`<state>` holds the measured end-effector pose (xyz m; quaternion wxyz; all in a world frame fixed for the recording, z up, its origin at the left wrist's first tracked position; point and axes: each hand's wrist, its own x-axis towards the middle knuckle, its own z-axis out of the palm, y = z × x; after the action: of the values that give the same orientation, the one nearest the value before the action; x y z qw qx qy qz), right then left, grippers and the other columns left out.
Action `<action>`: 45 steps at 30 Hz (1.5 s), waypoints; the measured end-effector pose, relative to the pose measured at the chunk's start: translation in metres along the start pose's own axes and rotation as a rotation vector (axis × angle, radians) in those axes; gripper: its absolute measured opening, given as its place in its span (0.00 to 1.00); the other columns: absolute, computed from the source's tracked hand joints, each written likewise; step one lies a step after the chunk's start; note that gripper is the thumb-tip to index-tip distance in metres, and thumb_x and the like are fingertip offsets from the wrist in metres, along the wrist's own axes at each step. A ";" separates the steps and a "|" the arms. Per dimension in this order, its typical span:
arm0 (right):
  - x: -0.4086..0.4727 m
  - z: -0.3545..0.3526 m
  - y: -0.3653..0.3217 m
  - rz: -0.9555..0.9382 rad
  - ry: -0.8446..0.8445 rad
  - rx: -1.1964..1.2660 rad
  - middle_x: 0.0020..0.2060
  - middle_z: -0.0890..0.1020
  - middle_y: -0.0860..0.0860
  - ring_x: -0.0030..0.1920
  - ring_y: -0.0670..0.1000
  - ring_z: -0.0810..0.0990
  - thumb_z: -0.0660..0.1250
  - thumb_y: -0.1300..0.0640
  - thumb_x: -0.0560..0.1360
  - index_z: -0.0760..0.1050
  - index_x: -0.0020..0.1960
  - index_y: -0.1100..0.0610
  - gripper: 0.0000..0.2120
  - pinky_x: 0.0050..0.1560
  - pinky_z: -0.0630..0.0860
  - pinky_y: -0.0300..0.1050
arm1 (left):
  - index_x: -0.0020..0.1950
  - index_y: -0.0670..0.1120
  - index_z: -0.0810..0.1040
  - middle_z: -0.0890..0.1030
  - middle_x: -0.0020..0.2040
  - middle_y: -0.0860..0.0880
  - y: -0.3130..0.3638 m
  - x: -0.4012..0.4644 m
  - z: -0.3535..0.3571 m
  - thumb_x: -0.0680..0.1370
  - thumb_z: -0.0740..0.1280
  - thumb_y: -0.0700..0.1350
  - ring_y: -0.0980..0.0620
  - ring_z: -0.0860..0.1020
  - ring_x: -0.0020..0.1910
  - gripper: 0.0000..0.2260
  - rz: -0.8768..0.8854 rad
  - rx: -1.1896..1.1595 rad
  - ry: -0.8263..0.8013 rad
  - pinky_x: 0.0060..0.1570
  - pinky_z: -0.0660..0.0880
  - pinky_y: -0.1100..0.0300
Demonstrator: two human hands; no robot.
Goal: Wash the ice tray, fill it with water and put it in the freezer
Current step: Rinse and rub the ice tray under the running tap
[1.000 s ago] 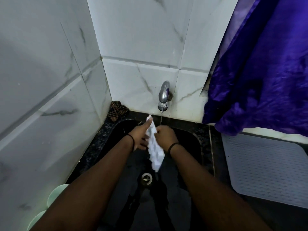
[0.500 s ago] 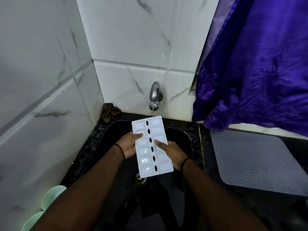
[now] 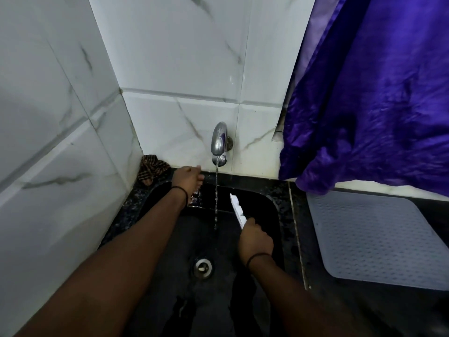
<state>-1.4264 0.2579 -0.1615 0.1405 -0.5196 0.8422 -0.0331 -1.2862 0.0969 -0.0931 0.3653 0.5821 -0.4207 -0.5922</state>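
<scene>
Right hand clenched round the near end of the white ice tray, grip tight on the edge, tray turned on its side so only a thin profile shows, slanting away toward the back of the black sink. Tray held over the right half of the basin, just right of the thin stream of water falling from the chrome tap, apart from the stream. Left hand up at the back left rim of the sink, near the tap's spout, fingers loosely bent with nothing seen in its grip; whether the fingertips touch the rim, cannot tell. Thin dark bands round both wrists. Round metal drain in the wet sink floor, between the two forearms. Brown checked cloth bunched in the corner behind the left hand, against the white marble-veined tiles. Purple curtain hanging at right, its hem above a grey dotted mat lying on the dark counter beside the sink.
</scene>
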 end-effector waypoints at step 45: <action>-0.033 -0.013 0.018 0.000 0.005 0.054 0.60 0.80 0.59 0.59 0.61 0.80 0.51 0.58 0.82 0.66 0.65 0.58 0.14 0.56 0.74 0.52 | 0.39 0.47 0.71 0.71 0.31 0.49 -0.077 -0.054 -0.045 0.80 0.60 0.50 0.52 0.66 0.25 0.11 -0.290 0.499 -0.112 0.30 0.61 0.64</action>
<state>-1.4320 0.2941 -0.1463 0.1526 -0.5153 0.8414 -0.0572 -1.2344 0.1731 -0.1421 0.0987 0.6746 -0.4851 -0.5476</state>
